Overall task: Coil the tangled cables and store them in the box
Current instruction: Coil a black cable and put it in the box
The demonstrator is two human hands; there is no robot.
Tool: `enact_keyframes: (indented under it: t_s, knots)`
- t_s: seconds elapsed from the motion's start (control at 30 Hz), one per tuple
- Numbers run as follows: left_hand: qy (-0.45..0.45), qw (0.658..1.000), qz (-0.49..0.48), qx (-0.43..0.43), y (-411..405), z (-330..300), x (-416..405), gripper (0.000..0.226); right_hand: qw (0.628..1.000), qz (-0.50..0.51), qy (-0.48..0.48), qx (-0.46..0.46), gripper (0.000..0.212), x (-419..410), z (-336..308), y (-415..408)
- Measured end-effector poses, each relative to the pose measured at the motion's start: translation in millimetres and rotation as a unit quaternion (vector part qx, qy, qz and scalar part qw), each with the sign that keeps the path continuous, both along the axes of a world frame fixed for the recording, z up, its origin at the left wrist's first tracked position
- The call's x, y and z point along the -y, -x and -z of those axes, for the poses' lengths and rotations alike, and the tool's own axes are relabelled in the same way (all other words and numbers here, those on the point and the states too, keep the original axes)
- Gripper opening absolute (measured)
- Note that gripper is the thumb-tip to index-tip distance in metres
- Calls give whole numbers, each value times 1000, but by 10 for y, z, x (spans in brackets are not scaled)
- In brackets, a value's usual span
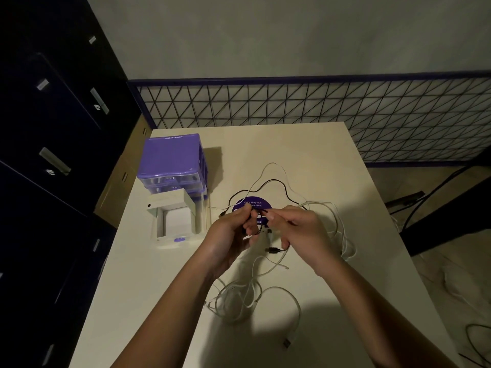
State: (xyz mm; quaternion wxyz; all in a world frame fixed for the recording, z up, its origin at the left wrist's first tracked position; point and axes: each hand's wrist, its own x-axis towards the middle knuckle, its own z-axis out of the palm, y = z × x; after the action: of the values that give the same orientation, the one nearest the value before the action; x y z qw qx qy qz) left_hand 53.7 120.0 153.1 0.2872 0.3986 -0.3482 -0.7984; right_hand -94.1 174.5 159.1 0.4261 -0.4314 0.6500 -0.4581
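Between both hands (268, 229), black cable (276, 185) looping away

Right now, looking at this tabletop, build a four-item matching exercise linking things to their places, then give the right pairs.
Things:
1 black cable
2 purple drawer unit
3 open white box
4 white cable tangle

Places:
A just in front of the drawers
B pinched between left hand and right hand
C near table edge, under the forearms
D back left of table

Pairs: 1-B, 2-D, 3-A, 4-C
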Motion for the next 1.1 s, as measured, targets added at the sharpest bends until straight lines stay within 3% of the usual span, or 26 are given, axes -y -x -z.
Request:
enact_keyframes:
  t_s: [0.3,0.6,0.87,1.1]
  knots:
    - [97,992,37,72,-4,-38,21,32,999,20,-10,47,8,37,-28,16]
    - [92,994,58,33,-33,-77,-26,29,991,-65,-67,100,12,39,3,158]
    - [179,969,89,146,-47,-119,11,31,999,19,17,-35,12,16,11,187]
    - [145,966,121,176,-119,-171,61,22,992,85,23,-90,7,19,88,77]
